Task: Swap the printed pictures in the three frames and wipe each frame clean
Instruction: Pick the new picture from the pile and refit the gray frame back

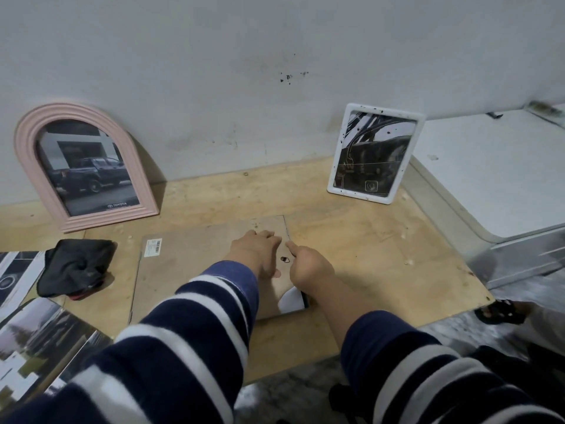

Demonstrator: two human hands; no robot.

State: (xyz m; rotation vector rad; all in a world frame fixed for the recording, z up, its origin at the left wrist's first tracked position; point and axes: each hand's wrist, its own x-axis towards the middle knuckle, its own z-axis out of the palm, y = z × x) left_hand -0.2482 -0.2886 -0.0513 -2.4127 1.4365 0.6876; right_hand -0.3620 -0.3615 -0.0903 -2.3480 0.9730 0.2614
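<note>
The plywood board (351, 228) carries a frame lying face down (189, 270) at its middle. A pink arched frame (82, 166) and white frame (374, 153) lean on the wall. Left hand (255, 255) presses flat, fingers relaxed; right hand (308, 266) is curled, forefinger out — both on the backing. Small hanger (285, 259) between them.

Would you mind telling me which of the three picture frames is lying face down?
The large frame under both hands, its brown backing board up. The pink arched frame and the white rectangular frame stand leaning against the wall.
</note>
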